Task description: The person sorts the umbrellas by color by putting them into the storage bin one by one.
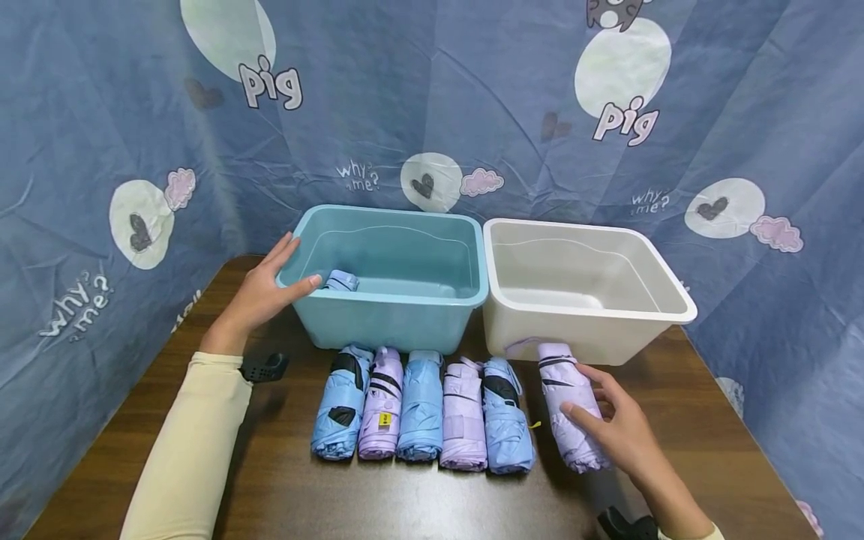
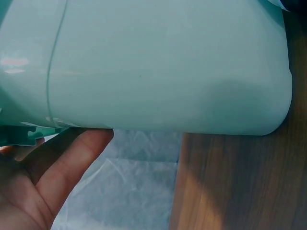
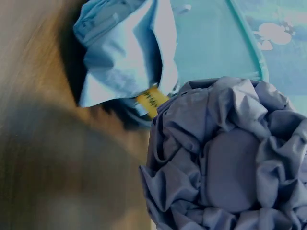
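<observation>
The backdrop (image 1: 432,90) reads "pig", "why me?"; a lilac umbrella's (image 1: 378,444) yellow label (image 1: 385,419) seems illegible.

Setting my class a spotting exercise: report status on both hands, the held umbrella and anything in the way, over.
Left hand touching blue bin. Right hand holding purple umbrella in front of white bin. Five umbrellas alongside, apparently not blocking.
</observation>
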`<state>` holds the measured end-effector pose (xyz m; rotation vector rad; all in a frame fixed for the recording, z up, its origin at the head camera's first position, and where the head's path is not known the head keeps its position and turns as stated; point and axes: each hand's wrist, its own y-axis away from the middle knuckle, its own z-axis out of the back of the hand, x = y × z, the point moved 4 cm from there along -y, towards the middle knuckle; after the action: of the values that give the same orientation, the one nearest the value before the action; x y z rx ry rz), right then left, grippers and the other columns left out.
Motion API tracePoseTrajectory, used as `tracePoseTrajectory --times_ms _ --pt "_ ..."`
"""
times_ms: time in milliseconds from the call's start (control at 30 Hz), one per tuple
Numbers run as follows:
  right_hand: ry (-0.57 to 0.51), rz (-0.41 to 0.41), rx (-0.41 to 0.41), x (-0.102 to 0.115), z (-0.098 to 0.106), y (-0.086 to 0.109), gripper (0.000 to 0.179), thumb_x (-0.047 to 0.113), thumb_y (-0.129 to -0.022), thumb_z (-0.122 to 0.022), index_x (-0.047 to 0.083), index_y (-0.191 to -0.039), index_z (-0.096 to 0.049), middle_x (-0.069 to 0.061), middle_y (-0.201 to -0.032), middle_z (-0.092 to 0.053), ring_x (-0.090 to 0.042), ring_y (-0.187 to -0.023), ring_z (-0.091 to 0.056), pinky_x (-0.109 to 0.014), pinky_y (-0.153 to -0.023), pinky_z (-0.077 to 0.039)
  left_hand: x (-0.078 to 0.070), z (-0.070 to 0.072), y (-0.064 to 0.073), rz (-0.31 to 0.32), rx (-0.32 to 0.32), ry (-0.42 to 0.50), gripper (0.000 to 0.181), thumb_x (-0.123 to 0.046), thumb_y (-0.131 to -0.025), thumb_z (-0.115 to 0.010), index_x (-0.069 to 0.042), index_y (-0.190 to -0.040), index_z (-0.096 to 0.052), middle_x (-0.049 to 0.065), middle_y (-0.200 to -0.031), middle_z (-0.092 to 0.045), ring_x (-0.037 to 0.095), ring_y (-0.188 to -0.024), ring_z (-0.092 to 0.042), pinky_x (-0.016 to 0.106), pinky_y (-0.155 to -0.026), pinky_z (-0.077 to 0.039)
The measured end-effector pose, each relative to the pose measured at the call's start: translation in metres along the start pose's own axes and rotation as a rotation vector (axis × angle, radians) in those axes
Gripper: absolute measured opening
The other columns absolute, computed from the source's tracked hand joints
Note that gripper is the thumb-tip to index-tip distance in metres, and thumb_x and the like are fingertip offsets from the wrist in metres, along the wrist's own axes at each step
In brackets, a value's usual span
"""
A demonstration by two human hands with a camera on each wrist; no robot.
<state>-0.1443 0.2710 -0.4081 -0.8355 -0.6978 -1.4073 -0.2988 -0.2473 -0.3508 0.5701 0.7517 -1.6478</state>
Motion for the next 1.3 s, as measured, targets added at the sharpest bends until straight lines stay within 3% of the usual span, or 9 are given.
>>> tracePoseTrajectory --times_ms 533,833,1167,1300 --pt "0.058 0.089 -0.048 0.037 0.018 0.019 0.065 0.027 -0.085 -0.075 0.030 -0.144 -0.048 -0.007 -0.103 -0.066 -0.011 -0.084 -0.062 -0.029 -0.060 -0.053 0.001 -0.001 0.002 0.018 -0.005 0.000 0.092 -0.054 -0.085 -0.065 -0.026 -0.156 -0.013 -0.008 -0.162 -0.001 0.033 -0.147 -0.003 0.071 -0.106 -0.014" --pt "0.019 0.122 -0.043 0.056 0.026 0.027 0.064 0.022 -0.087 -0.074 0.030 -0.144 -0.047 -0.011 -0.110 -0.066 -0.007 -0.088 -0.064 -0.030 -0.063 -0.055 -0.002 -0.001 0.002 0.011 -0.012 0.001 0.092 -0.052 -0.086 -0.065 -0.024 -0.156 -0.014 -0.009 -0.162 -0.001 0.033 -0.147 -0.004 0.070 -0.106 -0.014" --pt "-0.014 0.151 -0.065 0.076 0.038 0.018 0.065 0.020 -0.089 -0.072 0.027 -0.146 -0.044 -0.016 -0.124 -0.061 -0.004 -0.094 -0.063 -0.029 -0.065 -0.056 -0.002 -0.001 0.002 0.007 -0.011 0.010 0.091 -0.053 -0.086 -0.065 -0.025 -0.156 -0.013 -0.011 -0.161 -0.001 0.032 -0.147 -0.003 0.070 -0.106 -0.014" --pt "-0.013 0.150 -0.079 0.081 0.043 0.010 0.065 0.021 -0.089 -0.072 0.020 -0.147 -0.043 -0.018 -0.118 -0.063 -0.005 -0.089 -0.064 -0.029 -0.064 -0.056 -0.002 -0.001 0.002 0.006 -0.004 0.005 0.091 -0.053 -0.086 -0.064 -0.025 -0.156 -0.013 -0.011 -0.161 0.000 0.033 -0.147 -0.003 0.070 -0.106 -0.014"
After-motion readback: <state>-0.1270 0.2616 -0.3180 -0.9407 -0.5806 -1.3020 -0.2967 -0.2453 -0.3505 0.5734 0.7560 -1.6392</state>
